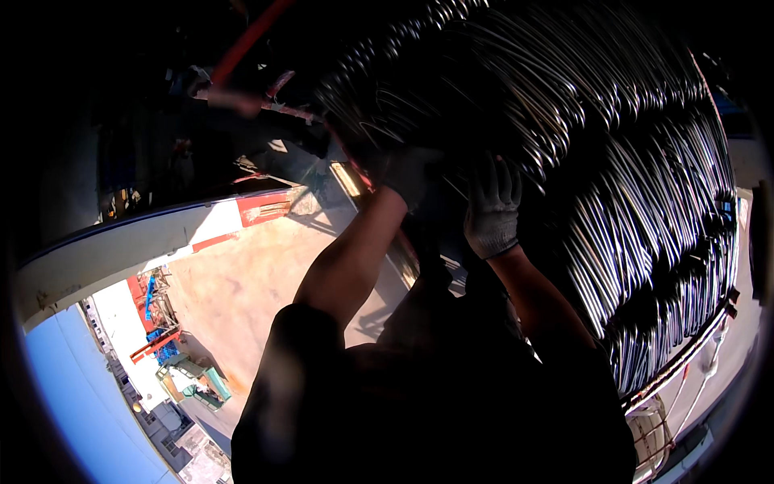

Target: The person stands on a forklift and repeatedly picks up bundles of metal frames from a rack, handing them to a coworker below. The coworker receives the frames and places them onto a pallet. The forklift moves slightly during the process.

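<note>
Head view: right hand upright, fingers extended near wires; left hand in shadow, its grip unclear.

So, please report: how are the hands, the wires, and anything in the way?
Left hand in shadow, grip unclear. Right hand open, fingers extended, contact unclear. Wires in dense curved bundles. Deep shadow between hands; obstructions unclear.

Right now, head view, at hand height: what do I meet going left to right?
Red wall section → yellowish strip → gloved left hand → gloved right hand → main mass of shiny wire-like strands.
</note>
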`<state>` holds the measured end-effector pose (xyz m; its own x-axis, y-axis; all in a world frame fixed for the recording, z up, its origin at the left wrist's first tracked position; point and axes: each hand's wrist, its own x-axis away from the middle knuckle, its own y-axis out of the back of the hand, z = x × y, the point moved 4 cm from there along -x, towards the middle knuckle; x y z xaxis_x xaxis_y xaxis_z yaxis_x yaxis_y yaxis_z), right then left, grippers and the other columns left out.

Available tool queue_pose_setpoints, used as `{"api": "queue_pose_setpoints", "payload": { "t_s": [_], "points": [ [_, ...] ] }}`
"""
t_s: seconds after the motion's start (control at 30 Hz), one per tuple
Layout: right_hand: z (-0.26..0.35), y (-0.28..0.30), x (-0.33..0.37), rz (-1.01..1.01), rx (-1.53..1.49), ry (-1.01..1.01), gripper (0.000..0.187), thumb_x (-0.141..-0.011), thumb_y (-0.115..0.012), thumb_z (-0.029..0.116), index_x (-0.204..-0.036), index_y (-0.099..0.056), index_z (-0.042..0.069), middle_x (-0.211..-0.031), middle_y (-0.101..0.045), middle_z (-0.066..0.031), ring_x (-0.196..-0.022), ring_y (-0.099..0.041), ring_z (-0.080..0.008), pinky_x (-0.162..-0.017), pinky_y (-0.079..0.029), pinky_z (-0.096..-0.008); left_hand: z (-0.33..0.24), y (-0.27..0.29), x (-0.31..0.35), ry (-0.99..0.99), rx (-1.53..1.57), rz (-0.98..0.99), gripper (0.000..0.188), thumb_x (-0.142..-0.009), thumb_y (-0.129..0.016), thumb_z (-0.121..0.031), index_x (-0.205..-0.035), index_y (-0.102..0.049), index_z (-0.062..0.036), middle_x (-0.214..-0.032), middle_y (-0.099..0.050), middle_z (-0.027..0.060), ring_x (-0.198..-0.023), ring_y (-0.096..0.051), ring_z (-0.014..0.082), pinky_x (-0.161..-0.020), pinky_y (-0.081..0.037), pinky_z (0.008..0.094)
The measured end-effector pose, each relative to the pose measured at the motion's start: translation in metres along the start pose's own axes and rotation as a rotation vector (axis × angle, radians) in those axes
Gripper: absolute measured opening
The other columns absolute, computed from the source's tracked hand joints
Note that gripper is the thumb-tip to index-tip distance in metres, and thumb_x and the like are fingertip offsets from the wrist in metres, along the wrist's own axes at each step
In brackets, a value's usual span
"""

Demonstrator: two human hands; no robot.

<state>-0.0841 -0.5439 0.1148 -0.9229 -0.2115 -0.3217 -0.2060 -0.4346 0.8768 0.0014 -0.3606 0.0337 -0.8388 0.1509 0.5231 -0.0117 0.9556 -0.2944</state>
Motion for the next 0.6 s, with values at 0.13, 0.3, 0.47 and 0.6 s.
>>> {"api": "queue_pose_setpoints", "payload": {
  "t_s": [0.13, 0.3, 0.47, 0.6],
  "points": [
    [-0.013, -0.006, 0.01, 0.029, 0.059, 0.031, 0.068, -0.089, -0.056, -0.001, -0.156, -0.045, -0.003, -0.157, -0.046, -0.0254, -0.147, -0.043, -0.0477, -0.124, -0.03, -0.0656, 0.033, -0.001, -0.025, -0.103, 0.017, 0.06, 0.038, -0.101, -0.063, -0.005, -0.136, -0.064, 0.0073, -0.129, -0.071, 0.0218, -0.118, -0.071, 0.0332, -0.099, -0.061, 0.0404],
    [-0.011, -0.001, 0.005, 0.076, -0.013, 0.037, 0.066, -0.091, -0.054, 0.0, -0.156, -0.043, -0.004, -0.16, -0.043, -0.0258, -0.149, -0.041, -0.0471, -0.125, -0.028, -0.0664, -0.022, -0.014, 0.005, -0.312, -0.376, 0.009, 0.04, -0.1, -0.065, -0.009, -0.137, -0.064, 0.0066, -0.131, -0.071, 0.0208, -0.116, -0.072, 0.0328, -0.099, -0.061, 0.0416],
    [0.003, -0.001, -0.006, 0.0, 0.002, 0.072, 0.063, -0.092, -0.055, 0.001, -0.153, -0.046, -0.004, -0.158, -0.045, -0.0238, -0.147, -0.043, -0.0445, -0.124, -0.03, -0.0661, -0.014, -0.02, 0.002, -0.009, 0.349, -0.197, 0.042, -0.103, -0.062, -0.012, -0.14, -0.061, 0.0069, -0.137, -0.068, 0.0225, -0.119, -0.071, 0.0318, -0.102, -0.059, 0.0412],
    [-0.024, -0.019, -0.001, -0.078, 0.041, 0.147, 0.063, -0.092, -0.057, 0.002, -0.154, -0.048, 0.0, -0.158, -0.046, -0.0191, -0.145, -0.045, -0.0408, -0.123, -0.032, -0.0645, 0.029, -0.005, -0.027, -0.006, 0.304, -0.018, 0.044, -0.107, -0.055, -0.014, -0.147, -0.056, 0.0044, -0.146, -0.063, 0.0194, -0.126, -0.067, 0.0277, -0.105, -0.057, 0.037]
  ]
}}
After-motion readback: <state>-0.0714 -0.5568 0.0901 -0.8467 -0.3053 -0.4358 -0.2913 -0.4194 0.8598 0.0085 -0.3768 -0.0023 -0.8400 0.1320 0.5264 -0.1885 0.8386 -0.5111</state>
